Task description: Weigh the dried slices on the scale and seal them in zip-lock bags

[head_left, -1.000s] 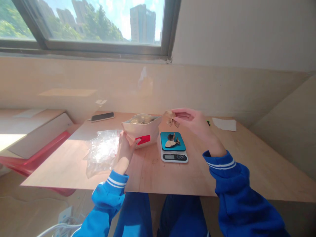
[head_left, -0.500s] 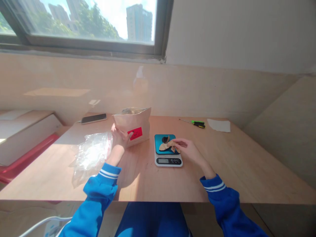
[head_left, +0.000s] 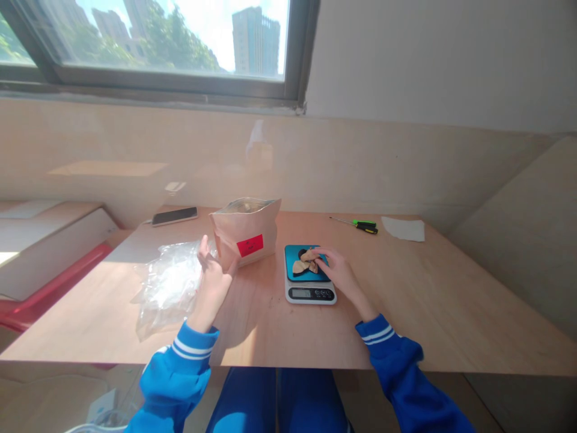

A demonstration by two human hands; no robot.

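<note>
My left hand is open beside the standing paper pouch, its fingers apart near the pouch's lower left side. I cannot tell whether the thumb still touches it. The pouch has an open top and a red label. Over the blue plate of a kitchen scale, my right hand pinches a pale dried mushroom piece. More dried mushroom pieces, pale with dark edges, lie on the plate, partly hidden by my fingers. The scale's display is too small to read.
Clear plastic bags lie left of my left hand. A phone rests at the back left. Screwdrivers and a white paper piece lie at the back right. A box stands beyond the table's left side.
My left hand has let go of the pouch, drawing back slightly with its fingers spreading. My right hand has shifted a little left and farther over the mushroom pieces on the scale.
</note>
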